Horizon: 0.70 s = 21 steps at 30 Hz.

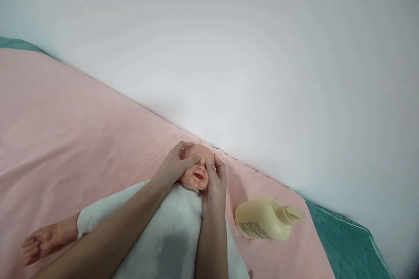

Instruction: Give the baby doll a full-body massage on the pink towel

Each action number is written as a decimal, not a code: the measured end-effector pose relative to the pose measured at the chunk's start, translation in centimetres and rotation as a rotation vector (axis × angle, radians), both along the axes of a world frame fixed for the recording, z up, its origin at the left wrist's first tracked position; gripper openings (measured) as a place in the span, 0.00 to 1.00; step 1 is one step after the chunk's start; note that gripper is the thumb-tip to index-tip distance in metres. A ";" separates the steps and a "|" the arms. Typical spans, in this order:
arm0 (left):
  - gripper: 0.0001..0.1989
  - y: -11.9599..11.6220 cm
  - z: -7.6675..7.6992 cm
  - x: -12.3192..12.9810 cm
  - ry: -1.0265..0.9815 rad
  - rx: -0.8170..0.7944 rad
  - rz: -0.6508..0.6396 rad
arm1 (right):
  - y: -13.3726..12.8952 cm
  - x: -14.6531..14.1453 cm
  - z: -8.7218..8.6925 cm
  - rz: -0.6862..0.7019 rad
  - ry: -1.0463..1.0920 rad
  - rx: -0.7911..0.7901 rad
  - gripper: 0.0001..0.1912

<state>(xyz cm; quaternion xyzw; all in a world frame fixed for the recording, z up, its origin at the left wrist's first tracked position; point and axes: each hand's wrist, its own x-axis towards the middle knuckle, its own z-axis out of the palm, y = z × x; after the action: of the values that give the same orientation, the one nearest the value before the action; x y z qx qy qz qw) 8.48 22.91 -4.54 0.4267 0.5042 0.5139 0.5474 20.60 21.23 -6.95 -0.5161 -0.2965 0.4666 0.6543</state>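
Observation:
A baby doll in a white long-sleeved garment lies on its back, its mouth painted red and open. My left hand cups one side of the doll's head, the thumb pressed on the brow near the eye. From the other side my right hand holds the head, its fingers curled around the edge and its thumb beside the nose. Both thumbs cover the doll's eyes at least in part. The doll's bare arm stretches out to the lower left. A grey patch marks the front of the garment.
Right of the doll stands a yellow pump bottle with printed text. A pink cloth spreads under everything, over a green mat that shows at the corners. Behind runs a white wall, close to the doll's head.

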 end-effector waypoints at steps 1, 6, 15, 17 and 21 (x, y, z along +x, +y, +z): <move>0.27 0.0 0.0 0.0 0.002 0.006 0.006 | 0.0 0.0 -0.1 0.002 0.008 0.004 0.29; 0.23 -0.1 -0.1 0.2 0.033 0.049 0.019 | 0.2 0.0 0.0 -0.023 0.015 -0.015 0.26; 0.22 0.0 -0.1 -0.1 -0.081 0.019 -0.002 | -0.1 -0.1 1.0 -0.027 0.196 -0.016 0.23; 0.24 0.2 -0.3 0.0 -0.132 0.006 -0.025 | 0.0 0.0 0.7 -0.001 0.218 -0.018 0.25; 0.29 0.4 -0.7 -0.2 -0.112 -0.004 -0.056 | -0.3 0.4 0.8 0.091 0.196 -0.036 0.32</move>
<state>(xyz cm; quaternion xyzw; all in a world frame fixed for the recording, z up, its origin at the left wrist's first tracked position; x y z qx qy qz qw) 8.32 23.30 -5.23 0.4103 0.4617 0.5204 0.5896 21.03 20.93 -6.15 -0.4656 -0.2461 0.5492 0.6489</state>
